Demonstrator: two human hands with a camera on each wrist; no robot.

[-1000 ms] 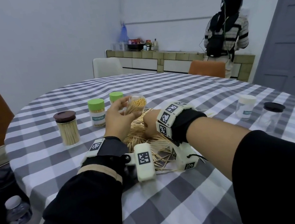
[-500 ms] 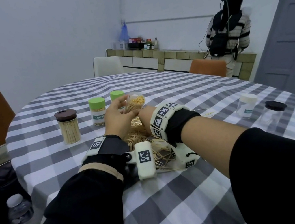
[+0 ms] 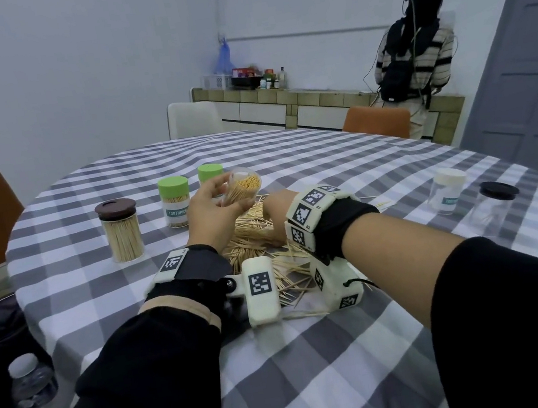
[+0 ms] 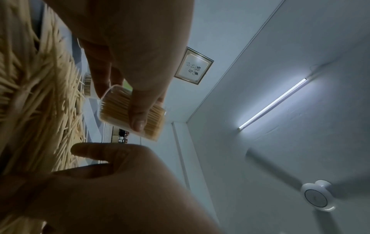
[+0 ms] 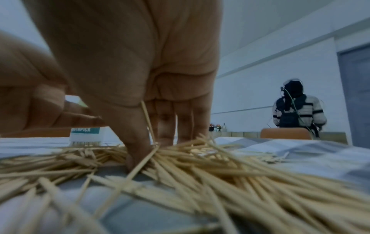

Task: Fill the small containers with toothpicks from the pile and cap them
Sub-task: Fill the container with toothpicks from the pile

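Clear container (image 3: 241, 192) packed with toothpicks, tilted, clamped in left hand (image 3: 215, 213) fingers above the pile (image 3: 259, 239), right hand (image 3: 274, 215) fingers just beside, pinched together on toothpicks down in that pile, checked tabletop (image 3: 316, 352) underneath, green-capped jars (image 3: 175, 201) just beyond the left fingers.

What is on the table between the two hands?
The loose toothpick pile lies between the left hand and the right hand, which digs into it. The head view shows this.
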